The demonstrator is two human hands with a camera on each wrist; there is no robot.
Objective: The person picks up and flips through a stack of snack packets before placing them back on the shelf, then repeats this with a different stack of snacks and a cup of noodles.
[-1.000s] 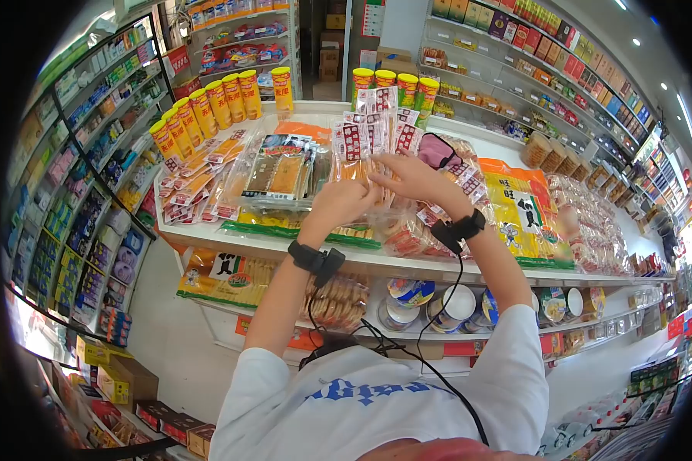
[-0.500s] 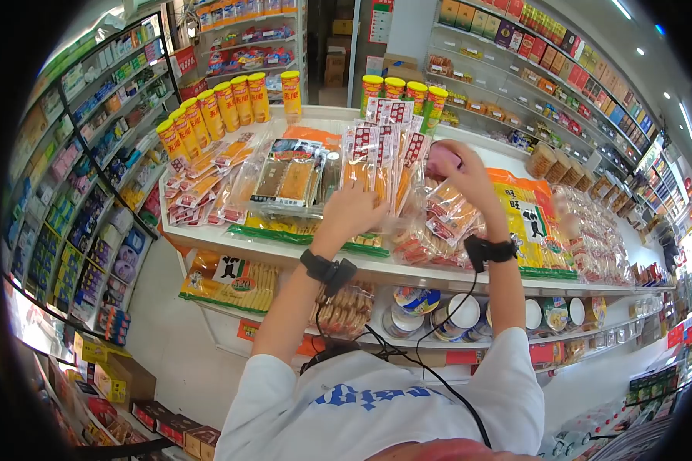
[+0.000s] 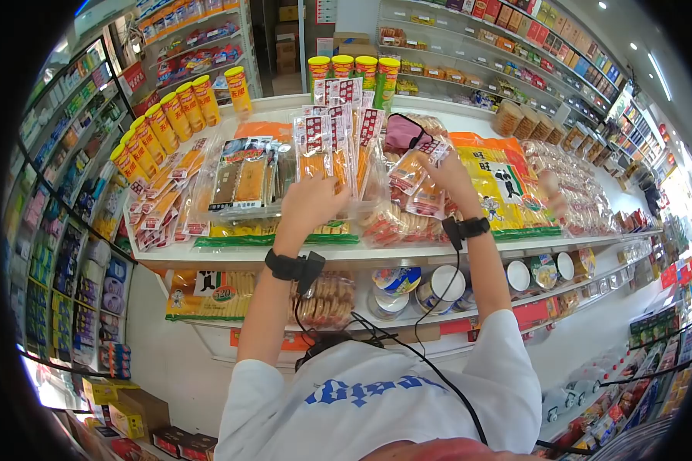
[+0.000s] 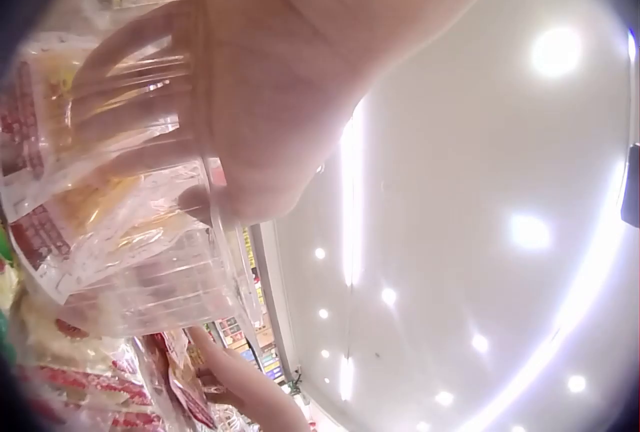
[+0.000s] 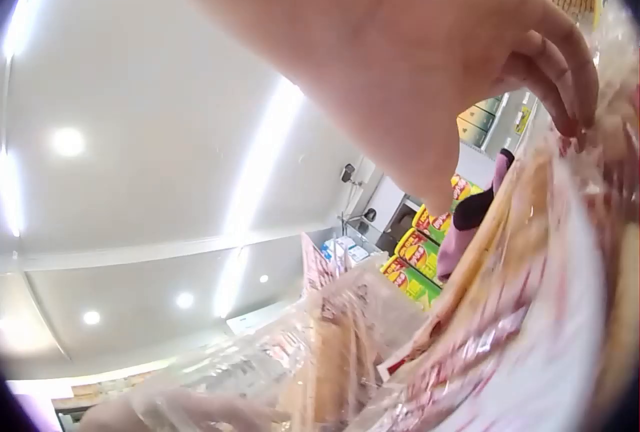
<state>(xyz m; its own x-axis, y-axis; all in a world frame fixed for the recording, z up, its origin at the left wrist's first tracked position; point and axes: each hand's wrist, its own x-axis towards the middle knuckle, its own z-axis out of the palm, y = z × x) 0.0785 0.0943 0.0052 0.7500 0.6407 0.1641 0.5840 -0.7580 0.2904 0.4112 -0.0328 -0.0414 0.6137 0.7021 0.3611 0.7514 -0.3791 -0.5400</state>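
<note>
In the head view, my left hand (image 3: 314, 201) is at the front of a clear plastic tub (image 4: 150, 292) packed with upright snack packets (image 3: 314, 154), printed red and white with orange contents. Through the tub's wall, the left wrist view shows its fingers (image 4: 130, 112) extended inside, touching the packets. To the tub's right, my right hand (image 3: 447, 180) grips flat snack packets (image 3: 407, 173) of the same kind above a pile of bagged snacks. The right wrist view has its fingertips (image 5: 580, 127) bent at the packets' edge. A pink and black cloth item (image 3: 401, 132) lies just behind.
Yellow canisters (image 3: 238, 92) line the back left of the white counter (image 3: 269, 107), and green ones (image 3: 387, 83) stand behind the tub. Left are a pack of brown slabs (image 3: 246, 177) and loose packets (image 3: 169, 184). Large yellow snack bags (image 3: 507, 184) lie right. Cables hang from both wrists.
My right hand left the tub, went to the pink cloth item, then came down onto the packets beside it. My left hand has stayed at the tub. The head view has shifted.
</note>
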